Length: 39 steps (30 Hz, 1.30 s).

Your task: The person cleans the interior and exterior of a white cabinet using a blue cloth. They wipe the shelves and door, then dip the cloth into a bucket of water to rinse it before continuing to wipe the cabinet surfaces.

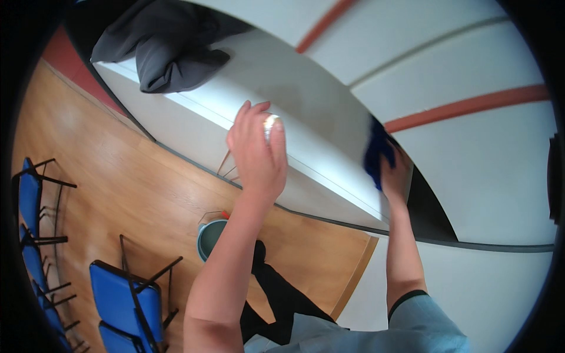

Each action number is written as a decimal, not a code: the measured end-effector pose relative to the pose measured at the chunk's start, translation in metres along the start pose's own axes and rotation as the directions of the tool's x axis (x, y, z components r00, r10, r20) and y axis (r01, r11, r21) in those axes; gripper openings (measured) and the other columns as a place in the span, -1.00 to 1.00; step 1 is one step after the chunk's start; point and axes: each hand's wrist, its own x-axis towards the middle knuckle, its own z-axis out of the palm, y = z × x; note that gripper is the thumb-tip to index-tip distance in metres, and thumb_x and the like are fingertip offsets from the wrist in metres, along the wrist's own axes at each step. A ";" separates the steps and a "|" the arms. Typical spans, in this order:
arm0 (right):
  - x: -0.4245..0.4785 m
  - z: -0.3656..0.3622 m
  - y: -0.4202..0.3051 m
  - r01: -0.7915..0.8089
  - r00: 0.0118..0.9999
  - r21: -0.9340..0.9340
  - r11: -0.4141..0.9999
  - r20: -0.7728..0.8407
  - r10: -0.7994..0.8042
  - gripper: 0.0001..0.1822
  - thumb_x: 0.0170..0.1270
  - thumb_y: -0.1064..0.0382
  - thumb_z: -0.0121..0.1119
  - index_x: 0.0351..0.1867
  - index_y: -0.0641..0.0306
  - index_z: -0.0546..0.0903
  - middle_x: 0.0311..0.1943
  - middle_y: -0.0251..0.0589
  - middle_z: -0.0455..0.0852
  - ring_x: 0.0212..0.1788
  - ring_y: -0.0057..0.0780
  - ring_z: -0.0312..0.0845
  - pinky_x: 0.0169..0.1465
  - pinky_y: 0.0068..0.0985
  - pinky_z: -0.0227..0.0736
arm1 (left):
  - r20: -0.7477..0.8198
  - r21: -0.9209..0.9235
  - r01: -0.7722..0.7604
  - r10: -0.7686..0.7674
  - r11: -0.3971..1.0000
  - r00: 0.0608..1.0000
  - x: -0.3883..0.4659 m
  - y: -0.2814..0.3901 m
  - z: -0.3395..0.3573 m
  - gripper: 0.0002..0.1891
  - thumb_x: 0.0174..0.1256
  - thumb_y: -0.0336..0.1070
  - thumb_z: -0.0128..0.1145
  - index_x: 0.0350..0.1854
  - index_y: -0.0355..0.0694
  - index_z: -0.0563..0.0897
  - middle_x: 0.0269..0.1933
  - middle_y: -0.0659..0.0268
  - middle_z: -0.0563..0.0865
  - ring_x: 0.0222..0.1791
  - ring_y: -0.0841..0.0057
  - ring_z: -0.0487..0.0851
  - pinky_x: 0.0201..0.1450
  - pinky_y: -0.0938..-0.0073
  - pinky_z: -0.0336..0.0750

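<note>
My left hand (pixel 260 150) is raised over a long white ledge (pixel 326 176), with its fingers curled around a small shiny object (pixel 271 125). Most of that object is hidden by the fingers and thumb, so I cannot tell what it is. Farther right, a dark blue cloth (pixel 376 152) lies under my right hand (pixel 396 174). The cloth touches the glossy grey-white surface near the ledge's right end, and the hand is slightly blurred.
Dark grey fabric (pixel 170 48) lies bunched on the ledge's far left end. A light-blue bucket (pixel 202 242) stands on the wooden floor (pixel 145 189) by my feet. Blue chairs with black frames (pixel 126 291) stand at left. White panels with red strips (pixel 468 106) rise beyond the ledge.
</note>
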 end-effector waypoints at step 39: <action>0.015 -0.002 0.103 -0.176 0.963 -0.340 0.924 0.133 0.232 -0.34 0.47 -0.18 -0.11 0.48 0.05 0.23 0.38 0.14 0.24 0.39 0.01 0.25 0.39 -0.15 0.25 | -0.076 -0.586 0.790 -0.983 0.181 0.169 -0.327 -0.068 -0.060 -0.81 0.50 -0.32 -0.10 -0.16 -0.26 0.58 -0.25 0.33 0.64 -0.30 0.59 0.62 -0.29 0.59 0.55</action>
